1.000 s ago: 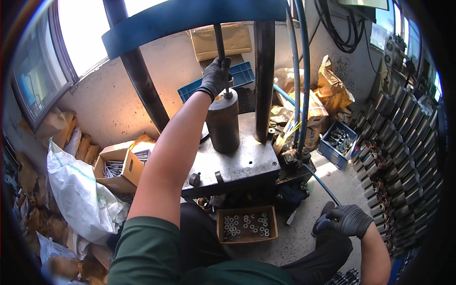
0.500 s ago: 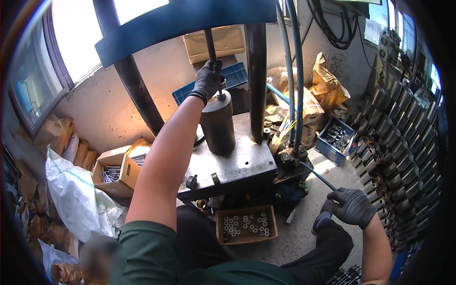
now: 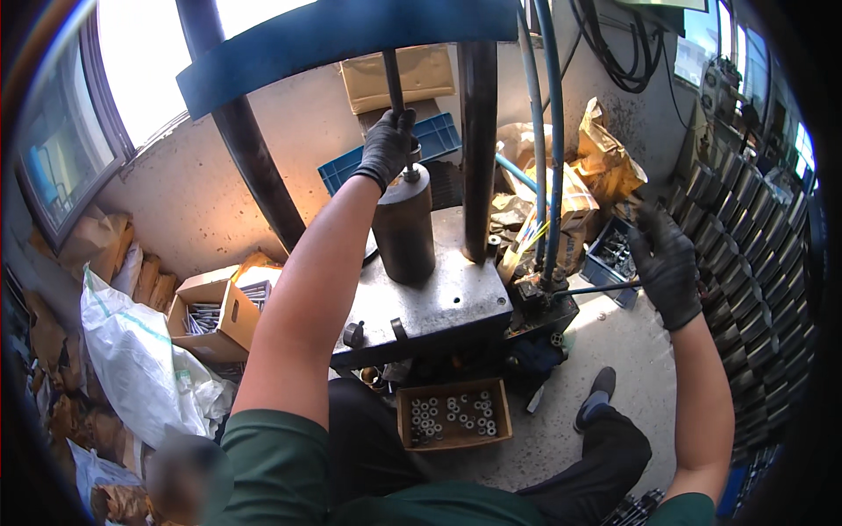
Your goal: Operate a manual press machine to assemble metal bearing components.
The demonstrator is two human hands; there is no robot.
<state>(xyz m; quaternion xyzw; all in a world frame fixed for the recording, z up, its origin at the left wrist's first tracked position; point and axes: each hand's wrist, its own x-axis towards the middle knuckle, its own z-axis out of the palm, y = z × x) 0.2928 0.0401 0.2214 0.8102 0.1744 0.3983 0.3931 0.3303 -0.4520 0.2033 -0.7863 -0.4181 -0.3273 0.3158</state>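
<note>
My left hand (image 3: 387,147), in a dark glove, is closed around the lower end of a dark upright rod (image 3: 393,81) beneath the blue crossbeam (image 3: 351,39) of a press. Just below it, a thin metal shaft (image 3: 411,172) stands out of the top of a dark metal cylinder (image 3: 405,230). That cylinder is upright on the metal press table (image 3: 447,302). My right hand (image 3: 668,272), also gloved, is raised at the right with its fingers apart and slightly blurred. The tip of a lever (image 3: 598,288) meets the palm side of this hand, not gripped.
Under the press table lies a cardboard box (image 3: 454,443) of small metal rings. A blue bin (image 3: 614,294) of metal parts is behind the lever. Metal cylinders (image 3: 745,254) are stacked at the right. A box of metal pins (image 3: 230,320) and a white sack (image 3: 145,359) lie left.
My right hand has moved up and loosened from its closed hold on the lever. The lever has swung up from a downward slant to nearly level. My left hand stays at the rod.
</note>
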